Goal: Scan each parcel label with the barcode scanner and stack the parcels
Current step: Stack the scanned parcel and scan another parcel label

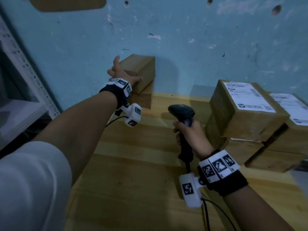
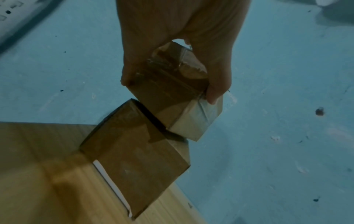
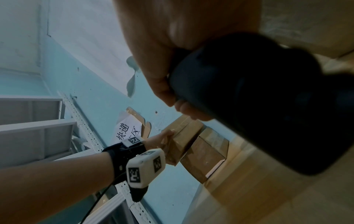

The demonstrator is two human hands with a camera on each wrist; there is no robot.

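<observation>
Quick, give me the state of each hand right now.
Left hand: grips the upper parcel above the lower parcel.
Right hand: grips the barcode scanner by its handle.

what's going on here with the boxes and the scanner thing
A person is sorting parcels at a wooden table. Their left hand grips a small brown parcel and sets it on another parcel against the blue wall. Their right hand holds a black barcode scanner. Labelled parcels sit stacked on the right.
</observation>
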